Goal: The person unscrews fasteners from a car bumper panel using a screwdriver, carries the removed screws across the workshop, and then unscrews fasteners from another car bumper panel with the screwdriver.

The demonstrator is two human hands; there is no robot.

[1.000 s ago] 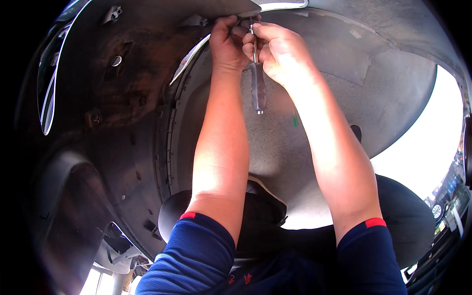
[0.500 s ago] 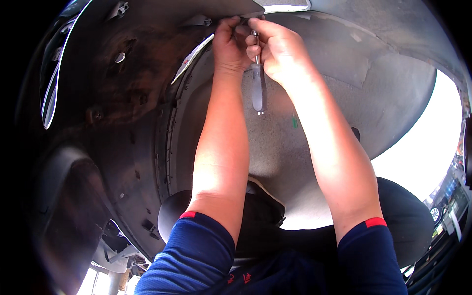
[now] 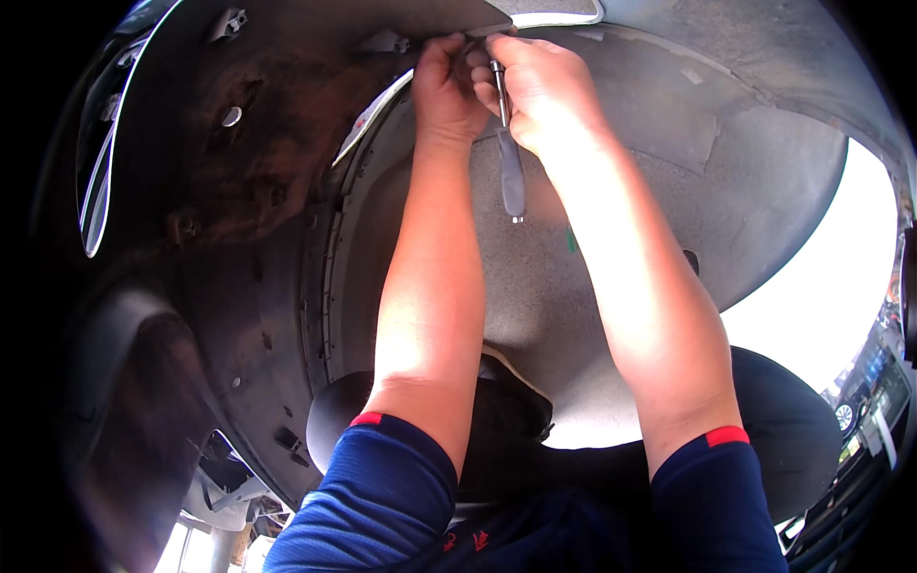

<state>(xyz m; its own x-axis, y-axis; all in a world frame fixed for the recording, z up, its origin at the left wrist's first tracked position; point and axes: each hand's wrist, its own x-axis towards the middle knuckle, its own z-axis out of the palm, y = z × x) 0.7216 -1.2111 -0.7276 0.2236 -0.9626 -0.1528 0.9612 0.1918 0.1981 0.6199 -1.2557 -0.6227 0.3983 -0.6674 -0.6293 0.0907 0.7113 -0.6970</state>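
Observation:
Both hands are raised to the far edge of a large dark curved plastic panel, which looks like a car bumper cover seen from its inner side. My left hand is closed at that edge, its fingertips bunched on something I cannot make out. Close beside it, my right hand holds a nut driver loosely in curled fingers. The driver has a metal shaft and a grey handle, which hangs down toward me. My right thumb and index finger reach to the same spot as the left fingertips; what lies between them is hidden.
The bumper cover curves around on the left, with a round hole and clips on it. Beneath my arms lies speckled grey floor with a small green mark. My bent knees are close below. A car wheel shows at far right.
The nut driver's handle has swung slightly to the right, and my right hand has turned a little. My left hand stays at the panel edge.

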